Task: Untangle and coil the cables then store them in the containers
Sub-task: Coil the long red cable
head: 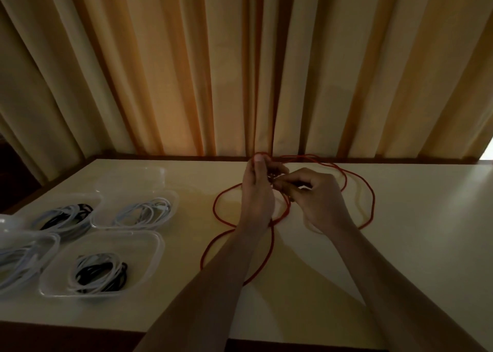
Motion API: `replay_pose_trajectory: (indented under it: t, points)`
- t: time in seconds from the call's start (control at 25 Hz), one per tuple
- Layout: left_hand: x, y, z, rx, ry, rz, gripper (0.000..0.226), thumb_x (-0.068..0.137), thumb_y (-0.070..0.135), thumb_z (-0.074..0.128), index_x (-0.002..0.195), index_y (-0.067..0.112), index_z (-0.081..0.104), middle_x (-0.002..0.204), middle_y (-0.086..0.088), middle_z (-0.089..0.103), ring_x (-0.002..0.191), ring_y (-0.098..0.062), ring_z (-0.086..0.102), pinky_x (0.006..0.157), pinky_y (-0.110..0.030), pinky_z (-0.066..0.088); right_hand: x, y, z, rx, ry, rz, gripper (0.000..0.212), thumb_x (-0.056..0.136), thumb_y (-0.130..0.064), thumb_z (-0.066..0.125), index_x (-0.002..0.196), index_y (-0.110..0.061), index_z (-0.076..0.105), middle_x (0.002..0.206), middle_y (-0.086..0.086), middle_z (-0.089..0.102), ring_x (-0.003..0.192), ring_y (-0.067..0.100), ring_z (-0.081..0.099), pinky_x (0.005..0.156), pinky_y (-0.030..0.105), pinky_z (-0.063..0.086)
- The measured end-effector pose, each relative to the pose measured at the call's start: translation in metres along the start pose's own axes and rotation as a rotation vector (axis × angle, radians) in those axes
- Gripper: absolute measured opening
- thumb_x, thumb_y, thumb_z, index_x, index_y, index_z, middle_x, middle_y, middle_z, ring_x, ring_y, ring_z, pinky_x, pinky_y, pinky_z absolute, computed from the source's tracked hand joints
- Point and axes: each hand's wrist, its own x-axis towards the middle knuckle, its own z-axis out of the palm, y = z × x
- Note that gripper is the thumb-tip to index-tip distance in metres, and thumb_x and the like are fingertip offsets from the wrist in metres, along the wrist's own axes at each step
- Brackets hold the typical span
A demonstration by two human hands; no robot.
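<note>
A long red cable (pixel 216 210) lies in loose loops on the cream table (pixel 400 218), spreading left, right and toward me. My left hand (pixel 256 191) is raised over the middle of the loops and grips a bunch of the red cable at its fingertips. My right hand (pixel 317 199) sits just to the right and pinches a strand of the same cable near the knot between both hands. The tangle itself is partly hidden by my fingers.
Several clear plastic containers stand at the left: one (pixel 157 247) with black and white coiled cables, one (pixel 174 205) with white cables, another (pixel 97 198) with mixed cables, one (pixel 54 241) at the edge. An orange curtain (pixel 240 71) hangs behind the table.
</note>
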Motion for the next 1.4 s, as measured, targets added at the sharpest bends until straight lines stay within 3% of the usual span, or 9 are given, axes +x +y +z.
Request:
replay_pose_trajectory:
  t: [0.16,0.28,0.44,0.52,0.6,0.76,1.12,1.24,1.4]
  points:
    - [0.021,0.006,-0.024,-0.154,0.211,-0.187,0.05,0.111,0.044,0.037,0.103,0.007,0.07,0.095,-0.007,0.078,0.083,-0.01,0.071,0.085,-0.031,0.043,-0.008,-0.01,0.006,-0.038,-0.476,0.223,0.039,0.08,-0.059,0.076,0.089,-0.021,0.078,0.077,0.0,0.075,0.072,0.019,0.071,0.072,0.039,0.059]
    - [0.025,0.012,-0.029,-0.35,0.173,-0.196,0.038,0.111,0.037,0.041,0.095,0.012,0.064,0.081,-0.008,0.068,0.09,-0.019,0.069,0.086,-0.032,0.046,-0.016,-0.016,0.011,0.0,-0.713,0.236,0.019,0.094,-0.031,0.074,0.098,-0.014,0.08,0.088,0.004,0.077,0.081,0.019,0.073,0.076,0.032,0.059]
    - [0.031,0.019,-0.036,-0.567,0.196,-0.232,0.032,0.109,0.034,0.049,0.086,0.015,0.061,0.06,0.004,0.046,0.057,-0.01,0.045,0.081,-0.032,0.048,-0.007,-0.014,0.003,0.44,-0.456,0.471,0.019,0.1,-0.011,0.061,0.105,0.005,0.069,0.099,0.022,0.077,0.092,0.036,0.074,0.091,0.05,0.059]
    - [0.03,0.02,-0.04,-0.6,0.118,-0.271,0.037,0.109,0.037,0.047,0.08,0.018,0.059,0.059,0.006,0.035,0.05,-0.008,0.031,0.071,-0.03,0.041,0.002,-0.003,-0.005,0.134,-0.268,0.323,0.014,0.098,-0.02,0.069,0.1,-0.008,0.075,0.098,0.011,0.075,0.09,0.023,0.07,0.087,0.045,0.058]
    - [0.027,0.021,-0.039,-0.57,0.043,-0.332,0.039,0.109,0.039,0.046,0.079,0.017,0.058,0.058,0.007,0.031,0.046,-0.007,0.027,0.067,-0.03,0.044,0.005,0.009,-0.009,-0.294,-0.132,0.124,0.007,0.094,-0.029,0.075,0.099,-0.025,0.077,0.1,-0.003,0.066,0.09,0.008,0.06,0.075,0.022,0.048]
    - [0.021,0.027,-0.03,-0.436,-0.039,-0.477,0.037,0.107,0.039,0.05,0.083,0.014,0.061,0.06,0.005,0.038,0.044,-0.006,0.033,0.054,-0.023,0.045,0.008,0.011,-0.013,-0.341,0.061,-0.257,0.013,0.091,-0.021,0.075,0.101,-0.028,0.078,0.102,-0.012,0.064,0.101,0.01,0.057,0.085,0.012,0.039]
    - [0.011,0.024,-0.033,-0.374,-0.462,-0.71,0.017,0.103,0.018,0.052,0.099,0.003,0.06,0.076,-0.005,0.05,0.062,-0.006,0.043,0.045,-0.013,0.042,-0.003,-0.005,-0.005,-0.112,0.079,-0.478,0.032,0.096,-0.038,0.066,0.113,-0.011,0.068,0.11,0.002,0.067,0.103,0.013,0.063,0.085,0.015,0.047]
    - [-0.002,0.023,-0.024,-0.276,-0.663,-0.677,0.017,0.104,0.018,0.048,0.094,0.007,0.056,0.073,-0.003,0.05,0.054,-0.006,0.048,0.046,-0.014,0.038,-0.005,-0.008,0.002,-0.115,0.063,-0.401,0.043,0.099,-0.045,0.057,0.126,-0.013,0.061,0.121,0.003,0.06,0.112,0.01,0.057,0.088,0.01,0.046]
    - [-0.004,0.017,-0.019,-0.47,-0.68,-0.743,0.029,0.099,0.028,0.052,0.079,0.009,0.058,0.058,0.001,0.049,0.043,-0.004,0.047,0.038,-0.011,0.033,-0.01,-0.014,0.006,0.089,0.016,-0.267,0.028,0.107,-0.036,0.049,0.114,-0.012,0.061,0.109,0.006,0.063,0.097,0.008,0.066,0.075,0.016,0.056]
